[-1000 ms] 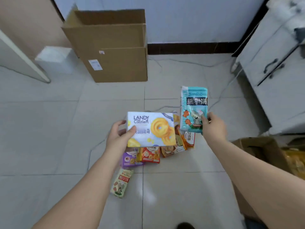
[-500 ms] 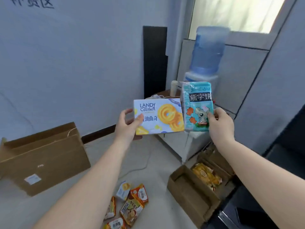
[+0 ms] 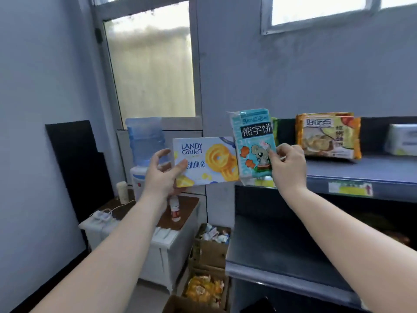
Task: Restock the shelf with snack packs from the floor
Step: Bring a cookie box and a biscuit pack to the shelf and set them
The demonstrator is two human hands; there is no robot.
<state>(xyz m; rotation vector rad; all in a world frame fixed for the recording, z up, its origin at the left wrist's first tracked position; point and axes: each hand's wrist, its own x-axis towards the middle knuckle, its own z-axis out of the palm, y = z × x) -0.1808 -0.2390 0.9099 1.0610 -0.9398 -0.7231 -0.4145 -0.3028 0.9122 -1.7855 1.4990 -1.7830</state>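
My left hand (image 3: pixel 161 175) grips the left end of a white Landy Castle cookie box (image 3: pixel 207 160), held flat-faced toward me at chest height. My right hand (image 3: pixel 288 168) pinches the lower right edge of an upright teal biscuit pack (image 3: pixel 253 141) with a cartoon bear. Both are raised in front of the left end of the blue-grey upper shelf (image 3: pixel 365 172). An orange snack pack (image 3: pixel 328 135) stands on that shelf to the right, with a pale pack (image 3: pixel 402 143) at the far right edge.
A lower shelf (image 3: pixel 277 251) juts out below. Left of the shelving stand a white cabinet (image 3: pixel 158 245) with a water dispenser (image 3: pixel 144 150) on it. Open cardboard boxes (image 3: pixel 209 251) with snacks sit on the floor between cabinet and shelves.
My view has swung from the floor up and right to the shelving. Both hands have carried the box and the teal pack up to the upper shelf's level.
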